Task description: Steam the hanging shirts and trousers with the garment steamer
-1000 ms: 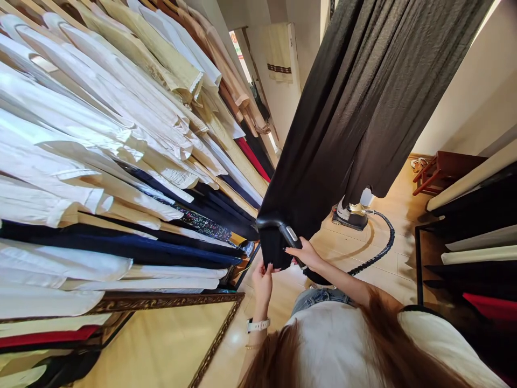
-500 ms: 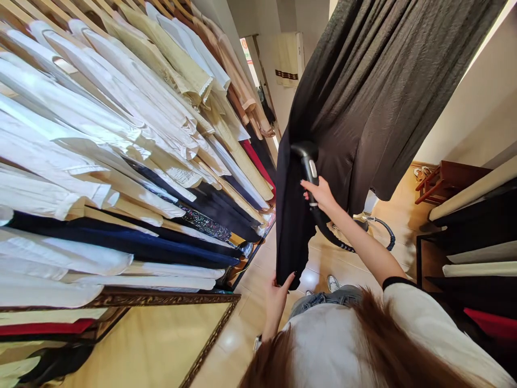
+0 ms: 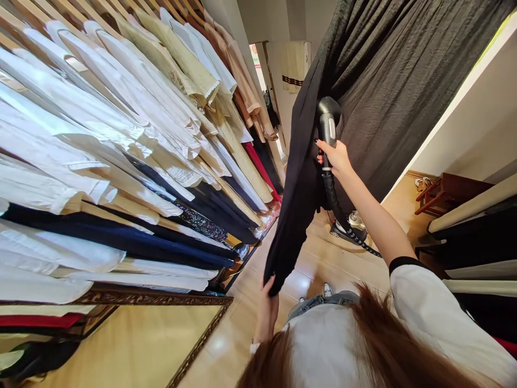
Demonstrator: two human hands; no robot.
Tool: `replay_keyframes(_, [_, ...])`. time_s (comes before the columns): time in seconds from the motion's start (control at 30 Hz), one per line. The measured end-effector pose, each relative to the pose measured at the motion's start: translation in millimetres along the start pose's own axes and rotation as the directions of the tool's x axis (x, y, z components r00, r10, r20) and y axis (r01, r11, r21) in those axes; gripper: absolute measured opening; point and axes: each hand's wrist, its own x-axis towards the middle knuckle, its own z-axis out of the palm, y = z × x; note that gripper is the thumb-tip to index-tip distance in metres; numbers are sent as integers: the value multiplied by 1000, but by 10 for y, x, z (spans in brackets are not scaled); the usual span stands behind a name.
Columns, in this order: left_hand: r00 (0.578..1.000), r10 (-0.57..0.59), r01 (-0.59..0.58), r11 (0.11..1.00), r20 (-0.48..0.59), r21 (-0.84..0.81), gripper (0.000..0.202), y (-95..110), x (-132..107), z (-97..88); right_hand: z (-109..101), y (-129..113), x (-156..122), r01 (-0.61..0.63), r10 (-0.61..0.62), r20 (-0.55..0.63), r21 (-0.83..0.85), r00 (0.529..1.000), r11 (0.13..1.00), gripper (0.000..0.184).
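- Right hand (image 3: 335, 157): fingers curled round the handle of a black handheld garment steamer (image 3: 328, 121), its head against the hanging black garment (image 3: 301, 183).
- Left hand (image 3: 266, 310): fingers pinching the garment's hem.
- Hose (image 3: 333, 196) runs down to the steamer base (image 3: 349, 229) on the tiled floor (image 3: 343, 264).

Cream walls (image 3: 456, 129) are running along the narrow room, and daylight is coming in through a bright doorway (image 3: 257, 62) at the far end. Beige floor tiles (image 3: 343, 269) are stretching past a gilt-framed mirror (image 3: 153, 299) and long racks of pale and navy garments (image 3: 100, 161), while a reddish-brown wooden stool (image 3: 452, 194) is standing near a pair of sandals (image 3: 422, 184) across the room.
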Motion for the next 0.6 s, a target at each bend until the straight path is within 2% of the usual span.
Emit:
replay_keyframes(0.1, [991,-130,124,928,6,-350,40,91,45,82,-46,-15,-16,-18,18,-17,-18,1000,1000,30])
replay_keyframes(0.2, [982,-189,161,872,-15,-463,37,173,110,160,-110,-22,-6,-20,20,-8,-37,1000,999,32])
replay_keyframes(0.3, [979,-175,108,877,-101,-469,39,165,183,228,-184,-17,33,-10,10,8,-59,1000,998,35])
replay_keyframes(0.43, [987,-122,74,922,-104,-380,40,16,206,303,-267,61,65,-9,8,-16,-88,1000,996,39])
replay_keyframes(0.6, [975,-189,156,956,-115,-248,44,-201,71,327,-319,333,-25,-45,46,11,-127,999,991,43])
